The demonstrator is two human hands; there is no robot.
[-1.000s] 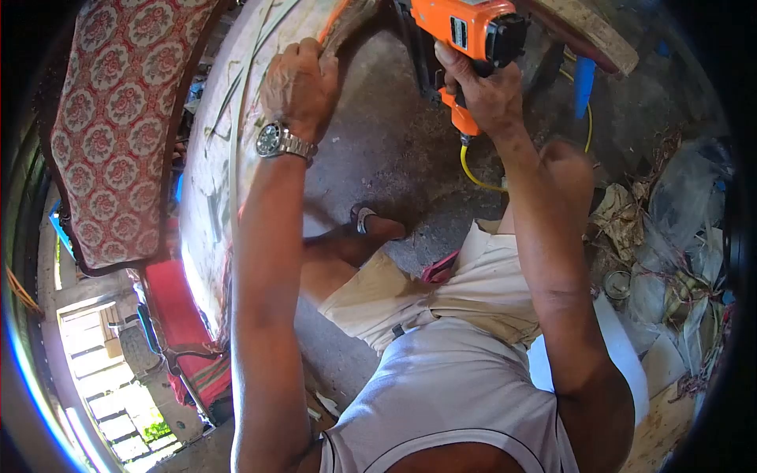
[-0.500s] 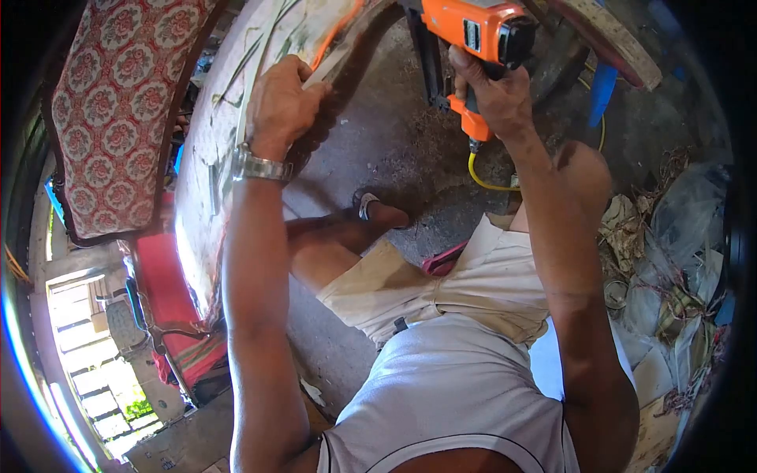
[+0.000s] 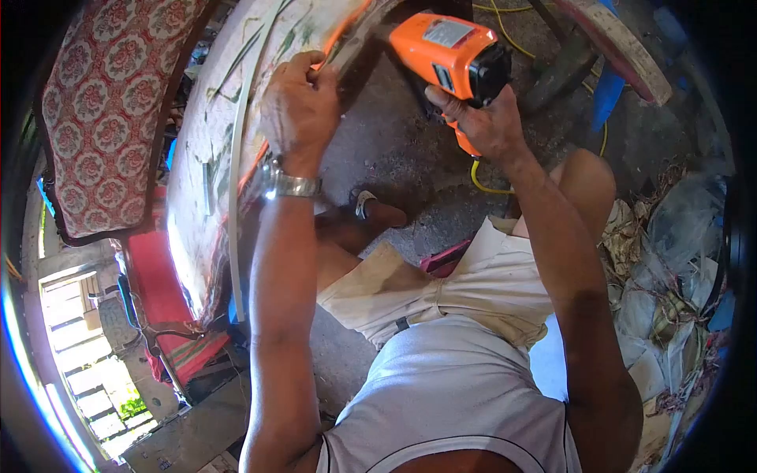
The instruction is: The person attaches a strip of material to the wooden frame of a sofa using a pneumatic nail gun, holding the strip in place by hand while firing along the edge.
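A large pale curved piece (image 3: 201,169) with a worn, stained surface rises in front of me, leaning left. At its near edge, my left hand (image 3: 301,114) has its fingers closed on a thin orange strip (image 3: 344,33) that runs along that edge. A long, narrow whitish strip (image 3: 239,142) lies over the surface beside my left wrist and hangs down past it. My right hand (image 3: 490,126) is wrapped round the grip of an orange nail gun (image 3: 449,54) with a black rear cap. Its nose points left toward the edge, in shadow.
A yellow hose (image 3: 487,188) leads from the gun's handle across the floor. Flower-patterned upholstery (image 3: 110,110) stands at left above a red cushioned seat (image 3: 162,276). Plastic bags and scraps (image 3: 670,260) are heaped at right. A wooden piece (image 3: 619,47) juts in at upper right.
My left hand has shifted right, its back turned more toward me. The nail gun in my right hand has moved left and slightly down, tilting closer to the edge.
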